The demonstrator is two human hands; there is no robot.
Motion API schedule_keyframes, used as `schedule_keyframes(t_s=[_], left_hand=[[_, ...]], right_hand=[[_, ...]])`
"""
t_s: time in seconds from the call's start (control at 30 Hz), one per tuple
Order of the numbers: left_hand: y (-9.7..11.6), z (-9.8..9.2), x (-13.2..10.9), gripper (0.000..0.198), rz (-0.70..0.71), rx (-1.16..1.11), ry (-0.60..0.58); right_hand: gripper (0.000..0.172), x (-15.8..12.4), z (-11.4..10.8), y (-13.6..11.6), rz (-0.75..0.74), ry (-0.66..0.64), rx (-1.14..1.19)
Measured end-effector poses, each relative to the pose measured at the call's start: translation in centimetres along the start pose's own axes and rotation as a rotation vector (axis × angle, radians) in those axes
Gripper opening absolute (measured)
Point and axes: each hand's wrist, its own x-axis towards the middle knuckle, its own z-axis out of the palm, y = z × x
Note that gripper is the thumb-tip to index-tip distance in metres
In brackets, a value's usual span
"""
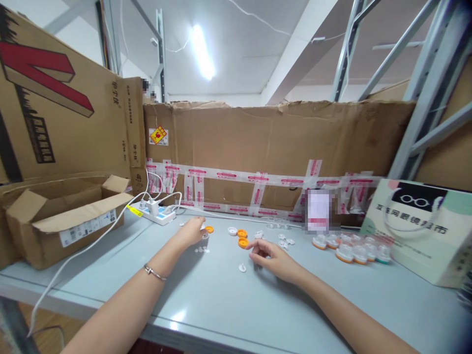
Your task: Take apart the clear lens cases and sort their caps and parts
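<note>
Small orange and white parts are spread across the middle of the frame on the table [221, 300]. The left hand [193, 232] is lowered left of centre, beside an orange ring [209, 229] and a white ring [205, 236]; whether anything is pinched there cannot be told. The right hand [271, 258] is held right of centre, fingers loosely curled, with a narrow gap between thumb and forefinger; nothing is seen gripped, and the front orange ring [243, 243] lies at its fingertips. For careful handling, each ring would best be taken by its rim and kept level, with the loose bits left undisturbed.

Three orange rings are counted, two being set close together at centre. Two white rings are made out, one partly hidden, and one white knobbed disc [242, 268]. The small white bits [201, 250] are too small to be counted. At right, the clear-topped containers [344, 254] overlap; at least six are seen, one green-based.
</note>
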Motion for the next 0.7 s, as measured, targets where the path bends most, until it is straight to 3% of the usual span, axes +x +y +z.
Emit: schedule_keyframes(t_s=[0.1, 0.23, 0.4, 0.53, 0.7], left_hand=[[2.7, -0.7, -1.3, 0.024, 0.162, -0.136, 0.033], [6.4, -0.6, -3.3, 0.023, 0.601, -0.380, -0.170], [8.3, 1.1, -4.0, 0.013, 0.772, -0.370, -0.257], [7.3, 0.8, -3.0, 0.016, 0.700, -0.321, -0.194], [1.7, -2.5, -0.8, 0.018, 0.264, -0.062, 0.067]], right_hand=[[0.023, 0.1, -0.1, 0.1, -0.007, 0.013, 0.011], [0.022, 0.4, -0.2, 0.4, -0.037, 0.029, 0.009], [0.020, 0.7, -0.2, 0.8, -0.032, 0.063, 0.004], [0.020, 0.7, -0.3, 1.0, -0.022, 0.064, 0.004], [0.020, 0.6, -0.6, 1.0, 0.000, 0.080, -0.014]])
